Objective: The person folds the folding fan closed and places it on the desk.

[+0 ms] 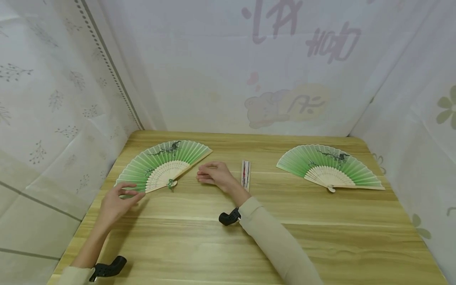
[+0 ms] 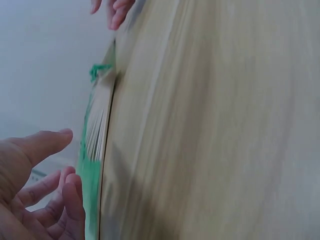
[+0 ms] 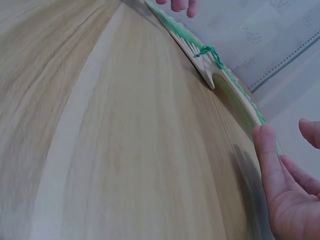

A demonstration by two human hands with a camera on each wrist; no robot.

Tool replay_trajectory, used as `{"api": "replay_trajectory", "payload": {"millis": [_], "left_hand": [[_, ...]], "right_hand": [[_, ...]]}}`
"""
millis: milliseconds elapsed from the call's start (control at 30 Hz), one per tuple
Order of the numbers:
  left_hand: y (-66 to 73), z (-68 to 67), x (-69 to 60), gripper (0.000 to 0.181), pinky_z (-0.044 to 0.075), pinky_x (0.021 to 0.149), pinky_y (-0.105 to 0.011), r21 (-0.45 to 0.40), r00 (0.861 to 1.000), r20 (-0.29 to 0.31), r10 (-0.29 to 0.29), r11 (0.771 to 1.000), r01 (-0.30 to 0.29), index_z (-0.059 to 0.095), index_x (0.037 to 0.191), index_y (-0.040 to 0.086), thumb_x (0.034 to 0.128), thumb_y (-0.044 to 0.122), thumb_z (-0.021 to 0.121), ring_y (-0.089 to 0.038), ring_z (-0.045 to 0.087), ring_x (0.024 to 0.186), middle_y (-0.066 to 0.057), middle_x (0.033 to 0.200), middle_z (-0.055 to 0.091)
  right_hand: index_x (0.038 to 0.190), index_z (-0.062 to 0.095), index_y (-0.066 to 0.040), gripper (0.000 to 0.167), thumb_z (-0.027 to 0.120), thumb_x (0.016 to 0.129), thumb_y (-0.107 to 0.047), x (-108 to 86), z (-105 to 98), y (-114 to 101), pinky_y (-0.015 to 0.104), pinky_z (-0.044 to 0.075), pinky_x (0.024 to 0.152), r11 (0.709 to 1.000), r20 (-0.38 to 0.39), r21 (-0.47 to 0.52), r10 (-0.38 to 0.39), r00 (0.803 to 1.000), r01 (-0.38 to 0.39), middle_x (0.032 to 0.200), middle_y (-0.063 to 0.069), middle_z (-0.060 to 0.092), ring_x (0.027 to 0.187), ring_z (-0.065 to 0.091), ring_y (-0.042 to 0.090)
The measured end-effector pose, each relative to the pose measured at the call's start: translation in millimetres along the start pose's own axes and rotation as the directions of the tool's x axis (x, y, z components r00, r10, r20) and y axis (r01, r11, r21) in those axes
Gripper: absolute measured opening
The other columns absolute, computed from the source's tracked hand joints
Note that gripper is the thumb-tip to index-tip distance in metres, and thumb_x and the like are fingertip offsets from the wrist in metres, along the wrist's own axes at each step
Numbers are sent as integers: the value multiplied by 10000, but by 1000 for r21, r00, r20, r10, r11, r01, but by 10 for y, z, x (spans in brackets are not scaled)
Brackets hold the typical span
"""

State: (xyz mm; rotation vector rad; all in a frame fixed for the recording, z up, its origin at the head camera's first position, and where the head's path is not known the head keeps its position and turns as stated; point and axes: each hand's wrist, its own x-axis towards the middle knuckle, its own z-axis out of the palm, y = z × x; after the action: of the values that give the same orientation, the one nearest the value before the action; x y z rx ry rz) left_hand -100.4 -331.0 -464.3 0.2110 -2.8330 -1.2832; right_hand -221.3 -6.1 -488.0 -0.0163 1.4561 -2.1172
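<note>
A green folding fan [image 1: 167,168] lies spread out at the left of the table, a dark bird-and-branch print on its leaf and a green cord [image 2: 100,70] at its pivot. At its left end is my left hand [image 1: 119,202], thumb and fingers apart, fingertips by the fan's edge. My right hand [image 1: 219,176] hovers beside the right end, thumb apart from the fingers in the right wrist view. Whether any fingertip touches the fan, I cannot tell. A second spread green fan [image 1: 331,166] lies at the right, away from both hands.
Behind the right wrist lies a narrow, pale, patterned strip-like object [image 1: 246,174], partly hidden by the forearm. The wooden table [image 1: 199,249] meets printed white cloth [image 1: 199,79] at the back and sides. Black wrist mounts [image 1: 110,267] are on both wrists.
</note>
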Motion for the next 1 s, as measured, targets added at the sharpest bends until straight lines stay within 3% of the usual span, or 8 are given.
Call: {"api": "replay_trajectory", "payload": {"millis": [133, 200, 433, 567, 767, 900, 1000], "left_hand": [[-131, -99, -37, 600, 514, 590, -259, 47, 999, -39, -19, 999, 21, 562, 1325, -61, 916, 312, 793, -306, 684, 872, -270, 1084, 680], [-183, -149, -57, 605, 509, 592, -247, 58, 998, -56, -28, 998, 31, 560, 1321, -72, 909, 300, 801, -313, 666, 880, -290, 1100, 658], [-322, -318, -144, 666, 470, 611, -187, 63, 995, -59, -84, 994, 88, 523, 1337, -103, 897, 302, 815, 2, 535, 790, -249, 1078, 612], [-394, -384, -178, 699, 447, 642, -163, 97, 991, -76, -107, 989, 114, 535, 1328, -108, 873, 328, 837, 58, 503, 778, -269, 1092, 635], [-462, -430, -202, 767, 403, 766, -358, 144, 969, -91, -229, 960, 240, 551, 1333, -87, 868, 465, 808, -174, 572, 879, -251, 1132, 642], [-488, -419, -201, 779, 402, 797, -443, 147, 966, -100, -237, 957, 250, 550, 1325, -101, 873, 486, 793, -353, 584, 978, -284, 1170, 624], [-490, -403, -190, 777, 411, 794, -448, 150, 969, -106, -225, 959, 239, 553, 1321, -109, 873, 477, 797, -404, 583, 1019, -300, 1184, 623]], "right_hand": [[1196, 609, 117, 220, 616, 1015, -7, 39, 49, 51, 395, 561, 871, 1000, -6, 22, 1, 1000, -1, 1120, 319, 658, 967, 713, 347], [1182, 621, 116, 197, 601, 1019, 8, 52, 68, 77, 390, 563, 866, 999, -14, 35, 3, 1000, -3, 1101, 306, 665, 966, 713, 345], [1135, 644, 110, 154, 611, 1004, 38, 87, 125, 164, 374, 570, 850, 997, -53, 77, -4, 999, 9, 1028, 253, 688, 944, 718, 336], [1141, 636, 97, 170, 647, 986, 29, 102, 171, 190, 369, 575, 838, 995, -60, 92, -16, 998, 22, 1012, 246, 693, 915, 723, 324], [1193, 615, 110, 229, 652, 975, 49, 123, 236, 212, 373, 568, 854, 992, -67, 128, -14, 998, 23, 1015, 237, 696, 924, 721, 319], [1281, 547, 116, 338, 660, 970, 49, 131, 285, 218, 384, 555, 886, 989, -72, 147, -21, 997, 32, 1092, 258, 685, 994, 704, 345], [1339, 497, 121, 419, 670, 965, 44, 125, 334, 217, 388, 547, 902, 987, -80, 157, -22, 997, 34, 1142, 278, 669, 1039, 689, 362]]}}
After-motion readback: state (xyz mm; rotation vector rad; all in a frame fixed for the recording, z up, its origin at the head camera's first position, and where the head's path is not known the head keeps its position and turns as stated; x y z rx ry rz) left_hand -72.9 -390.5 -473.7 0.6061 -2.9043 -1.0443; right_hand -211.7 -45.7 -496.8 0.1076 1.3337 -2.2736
